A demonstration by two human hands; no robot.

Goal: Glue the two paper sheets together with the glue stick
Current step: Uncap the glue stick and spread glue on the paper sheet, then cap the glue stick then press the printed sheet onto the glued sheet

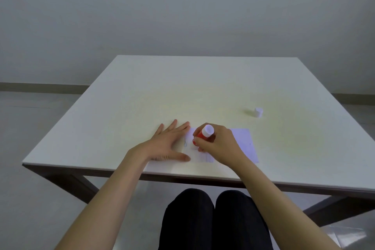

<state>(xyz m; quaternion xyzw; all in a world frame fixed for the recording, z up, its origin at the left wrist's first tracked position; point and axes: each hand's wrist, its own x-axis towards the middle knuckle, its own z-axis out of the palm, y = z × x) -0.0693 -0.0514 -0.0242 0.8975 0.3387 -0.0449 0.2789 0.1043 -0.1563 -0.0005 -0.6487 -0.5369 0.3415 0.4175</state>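
Two white paper sheets lie side by side near the table's front edge: a left sheet and a right sheet, overlapping or touching under my hands. My right hand grips a red glue stick with a white end turned up, its lower end pressed on the left sheet. My left hand lies flat with fingers spread, holding down the left sheet's left part. The white glue cap stands alone farther back on the right.
The white table spreads wide behind the sheets, its front edge just below my wrists. My dark-trousered knees sit under the front edge. A grey wall and floor lie beyond.
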